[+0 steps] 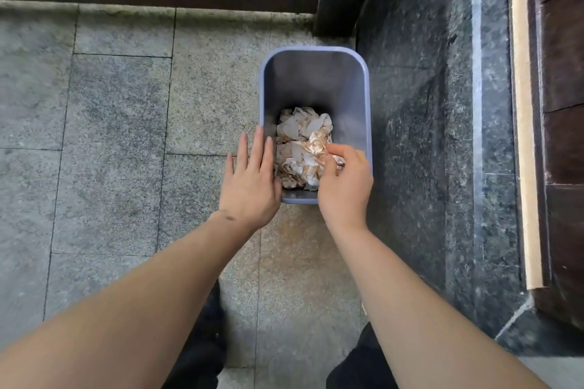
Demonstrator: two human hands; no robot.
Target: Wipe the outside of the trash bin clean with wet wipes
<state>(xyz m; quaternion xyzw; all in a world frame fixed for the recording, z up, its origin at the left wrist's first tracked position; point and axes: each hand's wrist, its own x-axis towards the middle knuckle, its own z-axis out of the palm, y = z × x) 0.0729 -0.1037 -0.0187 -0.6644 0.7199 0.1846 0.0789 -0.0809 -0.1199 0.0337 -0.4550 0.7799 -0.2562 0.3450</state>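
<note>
The blue trash bin (316, 73) stands in the middle of the picture, on the gray stone floor (110, 104), right beside a dark stone wall (426, 104). My left hand (252, 177) is flat with straight fingers, over the bin's left rim. My right hand (344, 183) pinches a dirty brown wet wipe (319, 144) over the bin. More crumpled wipes (300, 126) lie at the bottom.

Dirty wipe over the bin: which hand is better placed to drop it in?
Right. The right hand already pinches the dirty wipe above the bin opening; the left hand lies flat at the rim, holding nothing.
</note>
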